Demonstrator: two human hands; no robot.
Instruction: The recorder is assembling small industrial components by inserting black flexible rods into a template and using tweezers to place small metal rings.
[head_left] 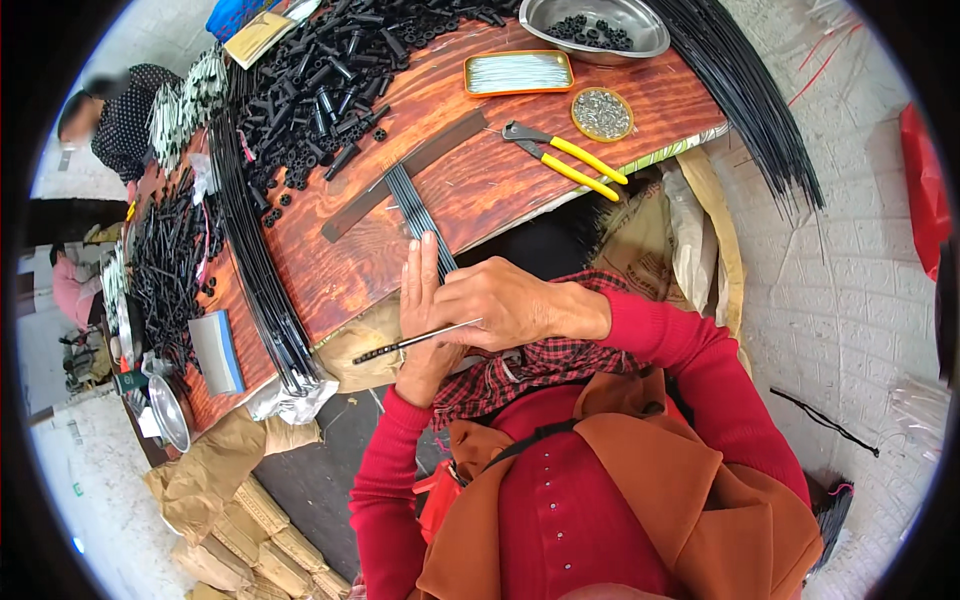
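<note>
A thin metal rod (415, 342) with a black sleeve on its left end lies across the left hand (422, 310), with its long axis going from lower left to upper right. The right hand (505, 300) is closed on its right end, pinching it between the fingers. The left hand is flat and open, fingers pointing far, and it presses on a small bundle of black rods (418, 215) whose near ends reach the table edge. This bundle runs from near to far, almost crossing the held rod. Both hands are at the near edge of the wooden table (480, 190). To the far right lie yellow-handled pliers (565, 158), to the left a long bundle of black wires (255, 270). Between them the board is open.
</note>
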